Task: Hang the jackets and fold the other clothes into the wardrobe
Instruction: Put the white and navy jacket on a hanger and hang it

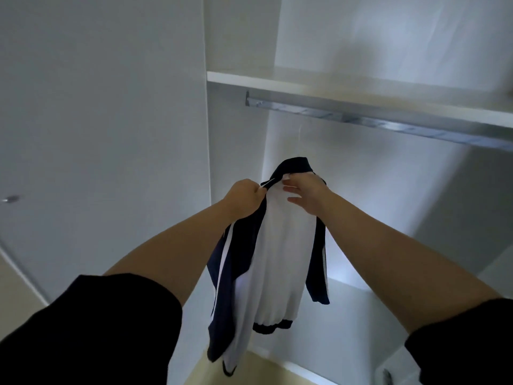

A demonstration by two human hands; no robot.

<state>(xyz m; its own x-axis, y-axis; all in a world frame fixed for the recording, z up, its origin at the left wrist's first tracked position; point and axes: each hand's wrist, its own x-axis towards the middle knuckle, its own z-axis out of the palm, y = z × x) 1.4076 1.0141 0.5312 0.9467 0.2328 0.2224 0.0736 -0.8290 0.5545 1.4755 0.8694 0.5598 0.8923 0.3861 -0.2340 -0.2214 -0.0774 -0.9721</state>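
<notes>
A white jacket (280,262) with navy sleeves, collar and hem hangs in front of me inside the open wardrobe. My left hand (245,198) grips its left shoulder near the collar, fingers curled round the cloth. My right hand (306,191) rests on the jacket's right shoulder just under the navy collar, fingers spread and fairly straight. A thin white hanger hook (299,134) rises from the collar, its top below the metal rail (388,122). The rail runs from upper left to right under a white shelf (333,87).
The white wardrobe door (105,120) stands to the left with a small metal knob (10,199). The wardrobe's lit back panel (374,195) is behind the jacket. A low white ledge (347,323) lies inside at the bottom right. Beige floor shows at the bottom.
</notes>
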